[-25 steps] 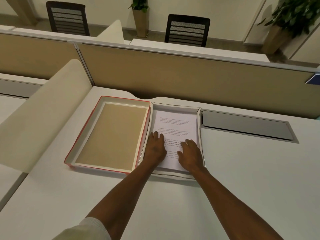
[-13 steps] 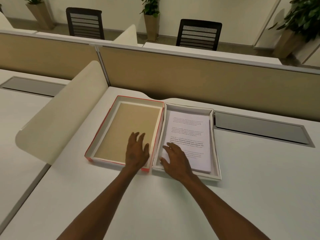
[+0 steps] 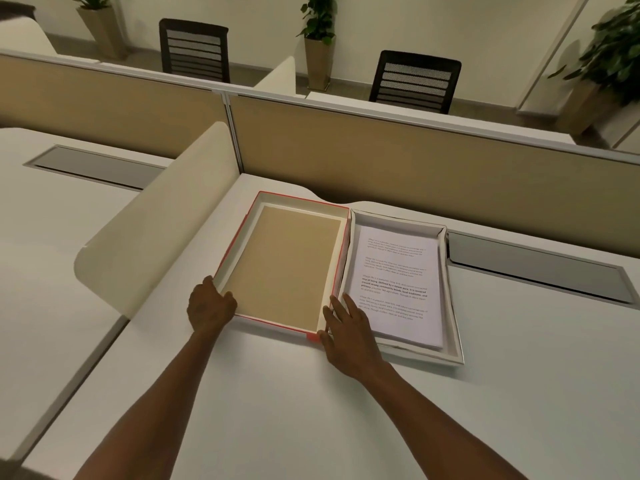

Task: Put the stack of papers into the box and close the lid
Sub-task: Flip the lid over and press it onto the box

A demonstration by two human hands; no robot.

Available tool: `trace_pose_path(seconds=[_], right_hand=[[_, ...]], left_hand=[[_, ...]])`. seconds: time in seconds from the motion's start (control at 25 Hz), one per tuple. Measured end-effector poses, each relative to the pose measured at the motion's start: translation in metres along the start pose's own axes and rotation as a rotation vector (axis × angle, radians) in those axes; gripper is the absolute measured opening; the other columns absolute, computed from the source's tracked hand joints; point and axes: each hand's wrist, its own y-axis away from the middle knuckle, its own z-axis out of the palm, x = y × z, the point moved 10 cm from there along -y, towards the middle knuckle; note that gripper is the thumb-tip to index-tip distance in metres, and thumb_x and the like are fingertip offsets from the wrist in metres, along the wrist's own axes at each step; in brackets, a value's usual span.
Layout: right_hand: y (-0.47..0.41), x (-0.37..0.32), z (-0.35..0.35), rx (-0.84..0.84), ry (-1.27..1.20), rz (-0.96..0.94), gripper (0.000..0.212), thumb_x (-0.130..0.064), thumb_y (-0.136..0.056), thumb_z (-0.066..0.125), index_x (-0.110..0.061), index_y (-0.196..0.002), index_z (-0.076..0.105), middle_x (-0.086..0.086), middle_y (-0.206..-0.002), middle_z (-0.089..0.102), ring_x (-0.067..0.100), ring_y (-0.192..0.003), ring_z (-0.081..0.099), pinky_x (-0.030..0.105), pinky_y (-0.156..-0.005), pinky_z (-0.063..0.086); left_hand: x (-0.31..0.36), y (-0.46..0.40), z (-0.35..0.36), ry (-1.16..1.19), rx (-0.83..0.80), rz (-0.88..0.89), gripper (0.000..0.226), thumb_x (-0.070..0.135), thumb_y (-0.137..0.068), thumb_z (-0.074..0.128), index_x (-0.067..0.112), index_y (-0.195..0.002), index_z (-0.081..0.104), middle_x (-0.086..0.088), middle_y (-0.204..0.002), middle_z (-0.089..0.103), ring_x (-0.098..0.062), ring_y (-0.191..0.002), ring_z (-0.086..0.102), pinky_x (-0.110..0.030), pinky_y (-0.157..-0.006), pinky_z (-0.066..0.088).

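Note:
A stack of printed papers [image 3: 394, 282] lies inside a shallow white box [image 3: 453, 306] on the desk. Beside it on the left, touching it, the red-edged lid [image 3: 284, 265] lies upside down, its tan inside facing up. My left hand [image 3: 209, 306] grips the lid's near left corner, fingers curled over the rim. My right hand [image 3: 349, 332] holds the lid's near right corner, thumb on the red outer side and fingers spread along the seam between lid and box.
A cream curved divider [image 3: 156, 237] stands just left of the lid. A tan partition [image 3: 415, 174] runs behind the box. A grey cable hatch [image 3: 533, 268] sits in the white desk [image 3: 311, 393] to the right. Chairs and potted plants stand beyond.
Both hands left the papers and moved left. The left hand went from the lid's inside to its near left corner; the right hand went to its near right corner.

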Motion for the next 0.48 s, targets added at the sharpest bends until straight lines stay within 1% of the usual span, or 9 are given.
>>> trace_pose_path(seconds=[0.04, 0.12, 0.2, 0.28, 0.32, 0.4, 0.48], right_hand=[[-0.001, 0.000, -0.001, 0.005, 0.005, -0.001, 0.060, -0.049, -0.100, 0.035, -0.019, -0.151, 0.037, 0.002, -0.166, 0.020, 0.025, -0.155, 0.004, 0.048, -0.123, 0.012], [-0.003, 0.000, -0.005, 0.010, 0.001, -0.010, 0.061, -0.050, -0.096, 0.041, -0.017, -0.148, 0.043, 0.004, -0.164, 0.026, 0.025, -0.154, 0.007, 0.047, -0.123, 0.014], [-0.007, 0.006, -0.011, -0.002, -0.035, -0.006, 0.064, -0.053, -0.090, 0.051, -0.017, -0.143, 0.051, 0.004, -0.160, 0.034, 0.025, -0.153, 0.013, 0.043, -0.121, 0.018], [-0.013, 0.009, -0.022, -0.002, -0.107, 0.020, 0.064, -0.055, -0.083, 0.061, -0.018, -0.136, 0.059, 0.005, -0.151, 0.047, 0.025, -0.149, 0.025, 0.038, -0.118, 0.025], [-0.016, 0.008, -0.031, 0.025, -0.169, 0.041, 0.061, -0.054, -0.081, 0.065, -0.019, -0.131, 0.063, 0.006, -0.143, 0.054, 0.025, -0.143, 0.035, 0.035, -0.114, 0.030], [-0.026, 0.006, -0.055, 0.120, -0.371, 0.114, 0.052, -0.051, -0.080, 0.072, -0.019, -0.121, 0.069, 0.004, -0.127, 0.064, 0.022, -0.126, 0.053, 0.031, -0.103, 0.040], [-0.042, -0.003, -0.085, 0.198, -0.596, 0.196, 0.044, -0.049, -0.081, 0.074, -0.020, -0.114, 0.072, 0.001, -0.116, 0.070, 0.016, -0.109, 0.064, 0.029, -0.093, 0.048]], left_hand=[[0.001, 0.000, -0.008, 0.071, 0.039, 0.025, 0.057, 0.014, -0.085, 0.064, 0.005, -0.140, 0.052, -0.023, -0.129, 0.063, -0.042, -0.119, 0.058, -0.048, -0.101, 0.048], [0.002, 0.004, -0.027, 0.233, 0.121, 0.061, 0.048, 0.003, -0.084, 0.060, 0.007, -0.132, 0.062, -0.019, -0.123, 0.069, -0.039, -0.112, 0.064, -0.044, -0.100, 0.050], [0.004, 0.012, -0.039, 0.434, 0.177, 0.082, 0.042, 0.005, -0.087, 0.061, 0.011, -0.127, 0.067, -0.012, -0.123, 0.070, -0.032, -0.115, 0.064, -0.040, -0.103, 0.049], [0.007, 0.026, -0.049, 0.611, 0.222, 0.093, 0.038, 0.012, -0.091, 0.060, 0.018, -0.127, 0.068, -0.003, -0.126, 0.068, -0.022, -0.118, 0.062, -0.035, -0.103, 0.048], [0.011, 0.033, -0.057, 0.665, 0.250, 0.123, 0.036, 0.014, -0.093, 0.059, 0.022, -0.127, 0.068, 0.001, -0.126, 0.068, -0.018, -0.116, 0.062, -0.035, -0.100, 0.050], [0.027, 0.049, -0.075, 0.709, 0.311, 0.232, 0.033, 0.016, -0.096, 0.057, 0.024, -0.127, 0.068, 0.005, -0.124, 0.067, -0.013, -0.112, 0.063, -0.036, -0.092, 0.054], [0.047, 0.068, -0.093, 0.717, 0.362, 0.354, 0.032, 0.015, -0.098, 0.057, 0.025, -0.126, 0.068, 0.006, -0.122, 0.067, -0.011, -0.111, 0.063, -0.030, -0.081, 0.055]])
